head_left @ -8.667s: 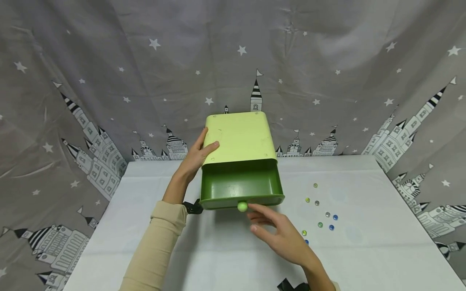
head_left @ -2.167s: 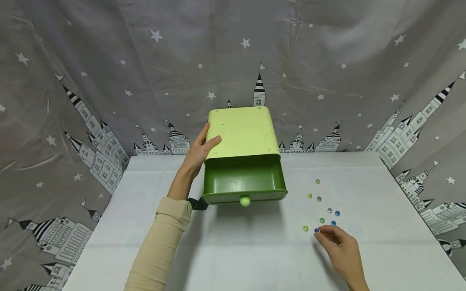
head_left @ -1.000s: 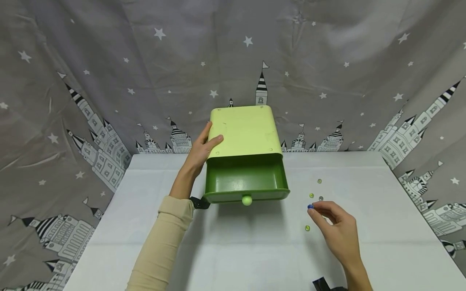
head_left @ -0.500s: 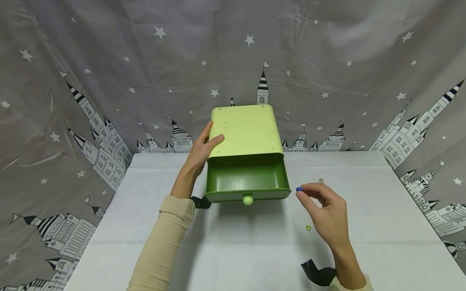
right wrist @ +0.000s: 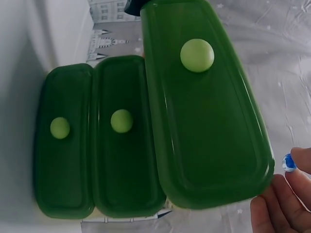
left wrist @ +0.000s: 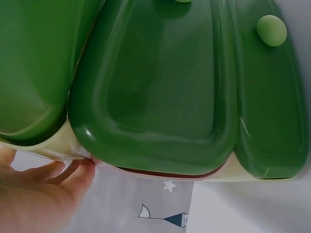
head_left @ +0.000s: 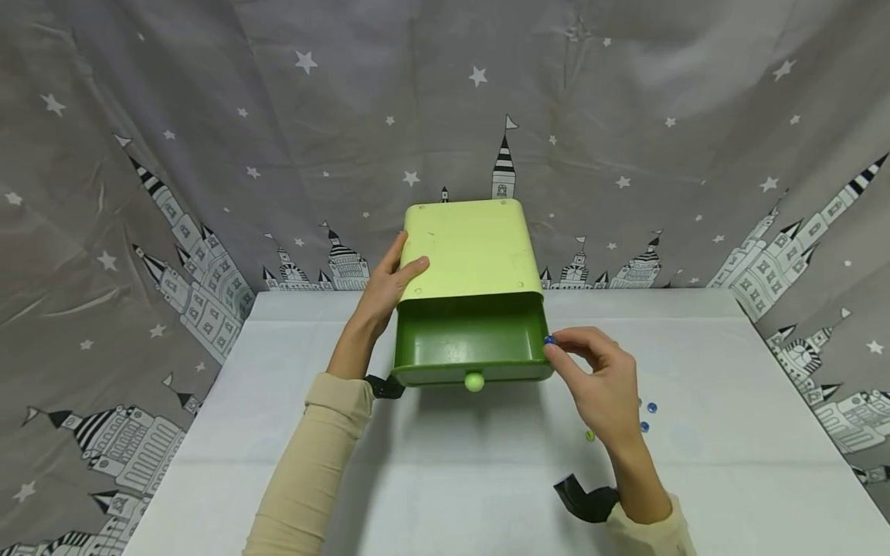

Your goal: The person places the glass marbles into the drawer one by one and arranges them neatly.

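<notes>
A small cabinet (head_left: 473, 247) with a pale yellow-green shell stands at mid-table, its dark green top drawer (head_left: 473, 332) pulled out. A light green ball knob (head_left: 474, 381) sits on the drawer front. My left hand (head_left: 378, 293) steadies the cabinet's left side, thumb lying on the top and fingers along the side. Between thumb and index finger, my right hand (head_left: 601, 382) pinches a blue glass marble (head_left: 549, 340) right at the drawer's right rim. In the right wrist view the marble (right wrist: 289, 162) is blue and clear, beside the drawer's corner.
Two lower drawers, a middle one (right wrist: 121, 160) and a bottom one (right wrist: 65, 174), are pushed in. On the white tablecloth (head_left: 730, 479) lie blue marbles (head_left: 651, 407) and a yellow-green marble (head_left: 590, 435); my right hand hides others. A grey castle-print curtain (head_left: 334, 154) hangs behind.
My right hand was by the drawer knob, then took a blue marble from the table on the right. It has carried it up and left to the drawer's rim. My left hand stays put.
</notes>
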`<action>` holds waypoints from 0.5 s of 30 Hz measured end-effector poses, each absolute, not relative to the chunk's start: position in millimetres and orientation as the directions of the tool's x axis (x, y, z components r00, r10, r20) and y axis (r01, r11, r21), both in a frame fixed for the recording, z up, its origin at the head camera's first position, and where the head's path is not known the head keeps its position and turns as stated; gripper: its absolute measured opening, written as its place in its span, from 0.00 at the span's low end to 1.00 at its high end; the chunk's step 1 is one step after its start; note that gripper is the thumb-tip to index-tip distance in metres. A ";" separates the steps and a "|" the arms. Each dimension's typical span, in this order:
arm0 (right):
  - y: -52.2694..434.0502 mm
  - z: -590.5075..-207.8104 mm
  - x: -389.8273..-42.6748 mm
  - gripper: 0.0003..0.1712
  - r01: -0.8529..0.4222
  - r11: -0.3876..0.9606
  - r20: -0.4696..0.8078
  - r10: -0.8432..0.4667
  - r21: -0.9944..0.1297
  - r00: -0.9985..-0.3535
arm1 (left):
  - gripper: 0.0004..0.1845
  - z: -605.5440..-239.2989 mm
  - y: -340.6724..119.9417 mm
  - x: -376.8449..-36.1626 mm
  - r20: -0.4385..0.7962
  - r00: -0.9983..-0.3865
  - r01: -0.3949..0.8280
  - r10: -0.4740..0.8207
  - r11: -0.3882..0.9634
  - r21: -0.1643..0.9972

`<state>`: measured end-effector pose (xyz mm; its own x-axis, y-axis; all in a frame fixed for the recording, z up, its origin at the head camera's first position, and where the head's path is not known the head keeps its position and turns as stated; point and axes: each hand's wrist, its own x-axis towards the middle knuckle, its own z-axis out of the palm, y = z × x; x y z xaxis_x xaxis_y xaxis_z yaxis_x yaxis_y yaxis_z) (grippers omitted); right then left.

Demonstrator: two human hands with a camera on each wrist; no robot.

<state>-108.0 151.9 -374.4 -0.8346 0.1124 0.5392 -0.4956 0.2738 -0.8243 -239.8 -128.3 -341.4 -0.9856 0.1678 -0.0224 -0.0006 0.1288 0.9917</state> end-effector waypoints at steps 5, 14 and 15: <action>143.7 -372.1 -113.2 0.06 -0.505 0.267 0.544 0.096 -0.821 -0.834 | 0.41 -340.8 -128.0 -239.4 -0.028 -0.985 -0.006 0.168 0.134 0.991; 137.3 -369.8 -117.1 0.06 -0.489 0.271 0.526 0.079 -0.829 -0.847 | 0.42 -363.9 -133.7 -255.0 -0.003 -0.989 0.016 0.146 0.130 0.991; 136.9 -369.6 -117.5 0.06 -0.489 0.269 0.524 0.077 -0.830 -0.848 | 0.42 -367.9 -134.8 -257.8 0.002 -0.990 0.021 0.144 0.129 0.991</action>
<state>-117.5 136.9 -369.6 -0.8481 0.0766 0.5242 -0.4886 0.2691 -0.8299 -257.8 -134.8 -367.9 -0.9895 0.1444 0.0018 0.0207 0.1291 0.9914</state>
